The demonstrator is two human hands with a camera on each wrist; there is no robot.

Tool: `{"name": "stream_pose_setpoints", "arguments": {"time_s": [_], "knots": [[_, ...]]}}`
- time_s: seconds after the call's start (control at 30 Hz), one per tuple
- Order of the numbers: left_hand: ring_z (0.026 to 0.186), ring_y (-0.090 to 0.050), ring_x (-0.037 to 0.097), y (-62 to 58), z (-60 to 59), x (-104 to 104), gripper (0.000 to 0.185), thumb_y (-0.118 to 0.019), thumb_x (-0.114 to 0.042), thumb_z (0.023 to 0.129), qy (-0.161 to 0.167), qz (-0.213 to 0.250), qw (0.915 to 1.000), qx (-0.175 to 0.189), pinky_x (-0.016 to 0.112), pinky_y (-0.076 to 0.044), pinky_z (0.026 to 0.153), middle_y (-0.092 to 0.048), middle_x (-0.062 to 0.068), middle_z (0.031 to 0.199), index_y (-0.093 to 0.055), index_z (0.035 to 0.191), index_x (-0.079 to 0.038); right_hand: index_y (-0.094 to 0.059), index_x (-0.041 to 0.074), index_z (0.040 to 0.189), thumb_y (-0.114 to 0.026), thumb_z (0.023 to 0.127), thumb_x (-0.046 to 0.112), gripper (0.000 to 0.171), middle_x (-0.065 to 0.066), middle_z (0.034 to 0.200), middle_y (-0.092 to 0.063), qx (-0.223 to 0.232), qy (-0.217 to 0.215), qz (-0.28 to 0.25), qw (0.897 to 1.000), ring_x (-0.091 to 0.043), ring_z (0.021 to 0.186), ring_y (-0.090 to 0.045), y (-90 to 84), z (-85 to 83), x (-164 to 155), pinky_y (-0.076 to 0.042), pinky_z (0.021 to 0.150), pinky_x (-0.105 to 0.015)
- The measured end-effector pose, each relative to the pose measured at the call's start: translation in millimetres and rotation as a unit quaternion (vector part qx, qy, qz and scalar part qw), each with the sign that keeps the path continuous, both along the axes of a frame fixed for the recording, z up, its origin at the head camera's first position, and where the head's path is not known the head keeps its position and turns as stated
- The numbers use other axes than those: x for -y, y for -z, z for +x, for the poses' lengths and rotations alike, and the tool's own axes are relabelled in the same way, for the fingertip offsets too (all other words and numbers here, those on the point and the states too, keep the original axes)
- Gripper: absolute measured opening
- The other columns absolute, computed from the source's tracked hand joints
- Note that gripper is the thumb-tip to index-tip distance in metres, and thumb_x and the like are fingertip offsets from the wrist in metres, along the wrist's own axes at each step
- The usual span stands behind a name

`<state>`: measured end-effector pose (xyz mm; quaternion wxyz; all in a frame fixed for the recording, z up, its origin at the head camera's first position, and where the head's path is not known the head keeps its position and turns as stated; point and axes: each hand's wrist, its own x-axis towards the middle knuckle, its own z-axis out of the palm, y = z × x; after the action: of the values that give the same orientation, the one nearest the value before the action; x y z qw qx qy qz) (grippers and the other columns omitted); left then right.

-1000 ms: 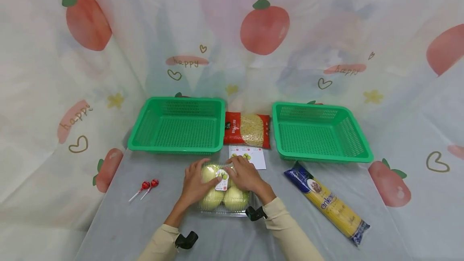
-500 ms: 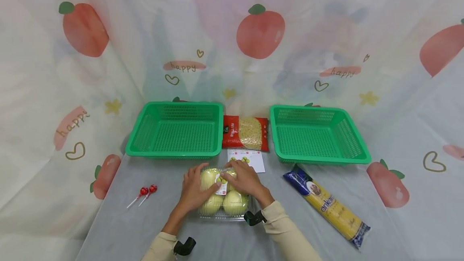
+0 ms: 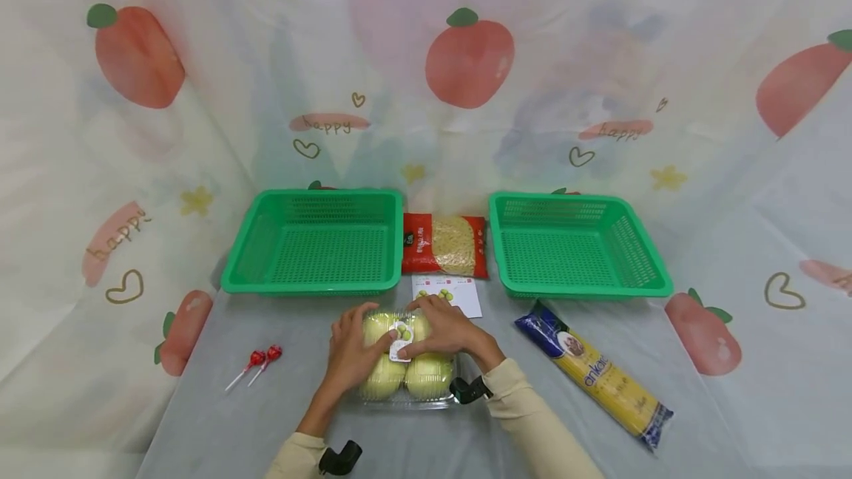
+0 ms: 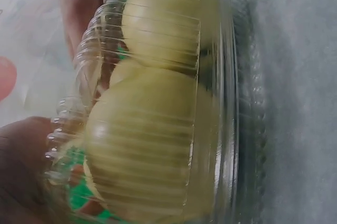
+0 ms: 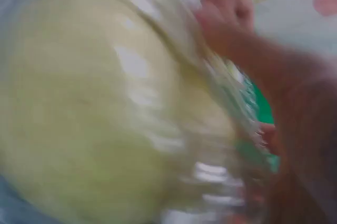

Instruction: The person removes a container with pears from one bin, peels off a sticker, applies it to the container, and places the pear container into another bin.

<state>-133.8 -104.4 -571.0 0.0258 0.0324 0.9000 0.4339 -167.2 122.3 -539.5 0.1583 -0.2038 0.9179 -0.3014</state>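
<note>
Clear plastic, ribbed and domed, makes up the clamshell (image 3: 407,368) that sits on the table (image 3: 220,427) right in front of the person, nearest of all the things, with four pale yellow-green apples (image 3: 429,375) packed two by two inside. Both hands are on it. The left hand (image 3: 349,350) wraps its fingers over the box's left side and the right hand (image 3: 449,327) curls over its far right part, so each grips the box from its own side and their fingertips nearly meet at the white label (image 3: 400,341) on the lid. Neither hand is nearer; the box lies squarely between them, its slightly longer axis running away from the body. The left wrist view shows the apples (image 4: 158,108) pressed against the ribbed lid; the right wrist view is too blurred to add much.

Off to the left on the table lie two red lollipops (image 3: 256,362), well apart from the box. To the right, a blue spaghetti pack (image 3: 599,379) lies slantwise. Just beyond the hands is a white card (image 3: 459,293), then a red macaroni bag (image 3: 444,245). Two green baskets flank that bag, the left basket (image 3: 313,283) and the right basket (image 3: 579,287), about equally far from the box.
</note>
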Motion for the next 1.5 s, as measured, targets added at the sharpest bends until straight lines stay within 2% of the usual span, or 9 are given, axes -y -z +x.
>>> {"name": "stream_pose_setpoints", "arguments": {"time_s": [0.17,0.3,0.43,0.53,0.77,0.97,1.3,1.4,1.5], "knots": [[0.134,-0.038,0.037,4.8,7.0,4.3,0.050,-0.065,-0.040,0.105,-0.016,0.026,0.9993,-0.021,0.064,-0.031,0.106,-0.046,0.017,0.156,-0.056,0.151,-0.021,-0.068,0.015,0.132,-0.071,0.099,0.053,0.051,-0.007,0.131,-0.068,-0.063,0.044,-0.022,0.997,-0.030,0.124,-0.060,9.3,8.0,10.0,-0.048,0.099,-0.056],[0.141,-0.034,0.038,10.8,9.6,8.0,0.043,-0.054,-0.038,0.111,-0.018,0.074,0.9968,-0.023,0.067,-0.022,0.111,-0.045,0.014,0.159,-0.056,0.151,-0.024,-0.071,0.017,0.128,-0.066,0.102,0.052,0.043,-0.006,0.130,-0.070,-0.090,0.094,-0.050,0.990,-0.031,0.126,-0.061,19.2,14.0,11.0,-0.046,0.103,-0.059],[0.150,-0.025,0.044,15.5,11.4,12.1,0.041,-0.049,-0.035,0.113,-0.029,0.120,0.9916,-0.038,0.075,-0.012,0.113,-0.042,0.015,0.164,-0.058,0.150,-0.022,-0.068,0.013,0.136,-0.066,0.101,0.055,0.055,-0.011,0.141,-0.064,-0.073,0.154,-0.094,0.981,-0.036,0.135,-0.054,30.9,21.7,2.9,-0.039,0.109,-0.063],[0.152,-0.022,0.048,20.4,12.0,16.6,0.042,-0.048,-0.032,0.114,-0.036,0.156,0.9862,-0.043,0.078,-0.013,0.114,-0.038,0.018,0.166,-0.055,0.152,-0.018,-0.059,0.006,0.146,-0.066,0.101,0.053,0.066,-0.018,0.148,-0.057,-0.054,0.198,-0.117,0.972,-0.040,0.138,-0.049,38.3,28.1,-8.4,-0.038,0.110,-0.066],[0.155,-0.031,0.044,32.9,17.7,34.4,0.055,-0.039,-0.044,0.116,-0.063,0.235,0.9689,0.047,0.071,-0.019,0.123,-0.035,0.018,0.169,-0.036,0.164,-0.019,-0.036,-0.004,0.158,-0.067,0.099,0.056,0.089,-0.035,0.152,-0.046,0.035,0.276,-0.170,0.945,-0.051,0.142,-0.047,41.6,39.9,-23.1,-0.040,0.112,-0.068],[0.161,-0.019,0.039,37.5,23.3,35.0,0.055,-0.033,-0.041,0.117,-0.052,0.283,0.9568,0.043,0.066,-0.014,0.127,-0.026,0.011,0.174,-0.030,0.167,-0.020,-0.027,-0.006,0.159,-0.070,0.096,0.054,0.097,-0.038,0.153,-0.040,0.085,0.330,-0.227,0.912,-0.052,0.143,-0.042,45.6,47.1,-12.7,-0.035,0.117,-0.067],[0.161,-0.019,0.036,33.5,28.9,29.9,0.056,-0.041,-0.037,0.116,-0.070,0.324,0.9431,0.030,0.065,-0.015,0.127,-0.026,0.009,0.173,-0.030,0.167,-0.018,-0.012,0.013,0.167,-0.075,0.093,0.050,0.104,-0.034,0.168,-0.014,0.110,0.321,-0.330,0.881,-0.055,0.156,-0.018,39.0,57.6,-7.1,-0.018,0.119,-0.077],[0.160,-0.020,0.036,30.8,29.9,28.8,0.056,-0.042,-0.037,0.115,-0.065,0.327,0.9420,0.034,0.066,-0.013,0.126,-0.026,0.009,0.173,-0.030,0.167,-0.018,-0.010,0.018,0.168,-0.075,0.094,0.048,0.103,-0.032,0.168,-0.013,0.140,0.326,-0.357,0.864,-0.053,0.155,-0.020,39.6,58.9,-11.5,-0.018,0.120,-0.076],[0.158,-0.025,0.038,27.2,29.8,27.3,0.058,-0.044,-0.039,0.114,-0.053,0.329,0.9420,0.040,0.068,-0.014,0.125,-0.026,0.008,0.173,-0.030,0.167,-0.019,-0.012,0.020,0.168,-0.074,0.095,0.042,0.098,-0.034,0.164,-0.025,0.148,0.333,-0.386,0.848,-0.051,0.149,-0.034,40.9,60.3,-16.8,-0.028,0.118,-0.070]]}}
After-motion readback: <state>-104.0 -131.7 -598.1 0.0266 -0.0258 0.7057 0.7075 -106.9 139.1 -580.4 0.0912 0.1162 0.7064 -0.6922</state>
